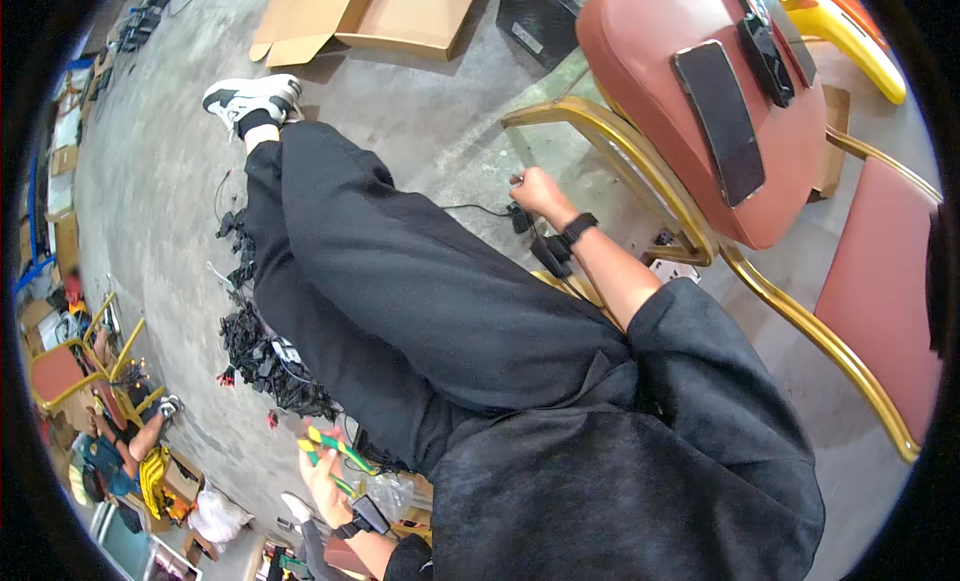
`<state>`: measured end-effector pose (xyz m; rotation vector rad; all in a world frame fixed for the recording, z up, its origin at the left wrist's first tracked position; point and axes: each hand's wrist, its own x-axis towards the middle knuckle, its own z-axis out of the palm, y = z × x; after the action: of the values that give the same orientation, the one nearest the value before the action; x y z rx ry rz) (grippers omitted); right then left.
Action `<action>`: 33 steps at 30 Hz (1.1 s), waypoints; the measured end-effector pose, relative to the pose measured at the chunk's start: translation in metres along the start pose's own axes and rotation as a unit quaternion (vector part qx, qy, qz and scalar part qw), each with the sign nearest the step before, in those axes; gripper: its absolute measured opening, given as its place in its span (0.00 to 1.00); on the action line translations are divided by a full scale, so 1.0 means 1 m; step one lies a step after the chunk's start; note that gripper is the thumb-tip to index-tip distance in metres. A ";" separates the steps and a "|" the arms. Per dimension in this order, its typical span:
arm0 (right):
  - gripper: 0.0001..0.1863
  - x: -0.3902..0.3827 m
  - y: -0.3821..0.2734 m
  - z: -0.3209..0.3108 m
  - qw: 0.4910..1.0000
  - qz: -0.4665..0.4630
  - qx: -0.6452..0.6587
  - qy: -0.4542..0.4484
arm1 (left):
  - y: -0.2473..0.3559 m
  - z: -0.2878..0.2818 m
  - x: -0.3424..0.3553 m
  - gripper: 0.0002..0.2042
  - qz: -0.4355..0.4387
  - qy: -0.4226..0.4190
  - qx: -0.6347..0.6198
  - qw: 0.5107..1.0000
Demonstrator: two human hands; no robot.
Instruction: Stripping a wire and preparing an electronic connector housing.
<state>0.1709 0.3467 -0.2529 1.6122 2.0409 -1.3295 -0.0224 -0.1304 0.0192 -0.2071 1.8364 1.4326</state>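
Note:
My left hand, low on the left, is closed round pliers with green and yellow handles; their jaws do not show clearly. To the right of my legs, my right hand is pinched shut, with a small dark tip at its fingers that I cannot make out. Just below that hand lie a black cable and a small black box-shaped piece by the wrist. A heap of black cables and plugs rests on the floor along the left of my legs.
At right stands a reddish-brown chair with gold legs; a phone and a black case-like object lie on its seat. Another such chair is beside it. An open cardboard box lies ahead. A co-worker sits far left.

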 end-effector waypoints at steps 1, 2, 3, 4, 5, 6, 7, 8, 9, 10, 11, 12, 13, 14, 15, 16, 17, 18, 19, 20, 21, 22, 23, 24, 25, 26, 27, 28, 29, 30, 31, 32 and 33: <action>0.16 0.009 0.014 0.014 1.000 -0.001 0.000 -0.003 | -0.001 0.013 -0.002 0.31 -0.035 0.008 0.008 0.999; 0.13 0.016 0.032 0.025 0.998 0.023 -0.051 -0.001 | -0.001 0.026 0.000 0.29 -0.060 0.030 0.006 0.998; 0.11 0.019 0.042 0.033 0.994 0.045 -0.100 -0.002 | -0.001 0.033 -0.002 0.28 -0.085 0.055 0.005 0.995; 0.10 0.010 0.032 0.045 0.995 0.065 -0.075 0.008 | -0.002 0.028 -0.010 0.25 -0.080 0.074 0.044 0.993; 0.09 0.007 0.034 0.049 0.995 0.068 -0.080 -0.006 | -0.003 0.027 -0.010 0.24 -0.090 0.082 0.050 0.991; 0.09 0.006 0.034 0.053 0.994 0.057 -0.091 -0.029 | -0.002 0.027 -0.013 0.24 -0.087 0.075 0.033 0.993; 0.09 0.006 0.038 0.054 0.992 0.048 -0.104 -0.048 | 0.002 0.033 -0.015 0.24 -0.085 0.065 0.014 0.994; 0.09 0.010 0.049 0.056 0.992 0.046 -0.111 -0.031 | 0.009 0.043 -0.015 0.24 -0.089 0.061 0.014 0.994; 0.09 0.015 0.061 0.056 0.992 0.052 -0.113 -0.028 | 0.018 0.052 -0.014 0.24 -0.085 0.059 0.022 0.994; 0.09 0.015 0.059 0.059 0.993 0.065 -0.102 -0.021 | 0.024 0.055 -0.016 0.25 -0.080 0.066 0.030 0.994; 0.09 0.015 0.057 0.061 0.993 0.077 -0.091 -0.013 | 0.027 0.056 -0.017 0.25 -0.081 0.066 0.031 0.994; 0.09 0.015 0.056 0.060 0.993 0.082 -0.081 -0.024 | 0.029 0.057 -0.016 0.25 -0.069 0.066 0.028 0.995; 0.09 0.015 0.055 0.061 0.993 0.081 -0.081 -0.024 | 0.032 0.060 -0.017 0.25 -0.055 0.065 0.023 0.996; 0.09 0.015 0.053 0.061 0.993 0.076 -0.086 -0.028 | 0.035 0.064 -0.016 0.26 -0.048 0.078 0.034 0.995; 0.10 0.014 0.050 0.061 0.993 0.071 -0.091 -0.032 | 0.036 0.070 -0.015 0.26 -0.045 0.080 0.032 0.995; 0.16 0.013 0.045 0.060 0.991 0.042 -0.114 -0.046 | 0.039 0.074 -0.016 0.26 -0.045 0.079 0.031 0.995; 0.21 0.012 0.046 0.060 0.994 0.053 -0.085 -0.052 | 0.040 0.078 -0.013 0.26 -0.045 0.077 0.030 0.996; 0.23 0.014 0.047 0.058 0.996 0.043 -0.061 -0.054 | 0.039 0.082 -0.010 0.26 -0.036 0.062 0.017 0.997; 0.25 0.016 0.051 0.053 0.997 0.033 -0.038 -0.052 | 0.039 0.088 -0.006 0.26 -0.022 0.042 0.004 0.999; 0.25 0.013 0.049 0.049 0.999 -0.017 -0.029 0.026 | 0.041 0.093 -0.004 0.26 -0.015 0.030 0.004 0.999; 0.24 0.000 0.017 0.036 0.999 0.020 0.030 -0.028 | 0.042 0.093 -0.007 0.27 -0.006 0.033 0.004 0.999; 0.23 0.002 0.009 0.026 0.999 0.023 0.034 -0.024 | 0.044 0.100 -0.004 0.27 0.006 0.020 -0.003 1.000; 0.22 0.005 0.008 0.019 0.999 0.025 0.037 -0.023 | 0.047 0.106 -0.004 0.27 0.018 0.008 -0.009 1.000; 0.21 0.006 0.007 0.014 0.997 0.013 0.080 -0.007 | 0.050 0.110 -0.003 0.27 0.036 -0.010 -0.006 0.999; 0.21 0.007 0.005 0.010 0.992 0.001 0.123 0.007 | 0.051 0.112 0.000 0.26 0.057 -0.036 -0.013 0.998; 0.20 0.005 0.003 0.003 0.983 -0.024 0.180 0.014 | 0.054 0.116 0.000 0.26 0.067 -0.041 -0.013 0.997; 0.19 0.005 0.000 -0.003 0.974 -0.042 0.221 0.023 | 0.057 0.121 0.000 0.26 0.076 -0.047 -0.013 0.996; 0.17 -0.014 -0.027 -0.017 0.966 -0.055 0.253 0.009 | 0.058 0.124 -0.002 0.25 0.087 -0.038 -0.010 0.995; 0.15 -0.041 -0.058 -0.040 0.957 -0.066 0.284 -0.003 | 0.059 0.127 -0.003 0.24 0.098 -0.032 -0.008 0.995; 0.14 -0.048 -0.062 -0.053 0.931 -0.109 0.348 -0.004 | 0.057 0.131 0.000 0.25 0.102 -0.037 -0.008 0.994; 0.13 -0.053 -0.065 -0.062 0.899 -0.151 0.411 -0.010 | 0.057 0.135 0.001 0.24 0.115 -0.037 -0.004 0.993; 0.13 -0.067 -0.079 -0.075 0.885 -0.169 0.433 -0.010 | 0.053 0.135 0.002 0.23 0.129 -0.031 -0.009 0.991; 0.12 -0.077 -0.088 -0.086 0.882 -0.148 0.447 -0.018 | 0.048 0.136 0.003 0.21 0.142 -0.025 -0.015 0.989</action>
<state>0.1535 0.3616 -0.1098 1.5306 1.7756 -2.6664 0.0131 0.0073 0.0455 0.0793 1.8592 1.6433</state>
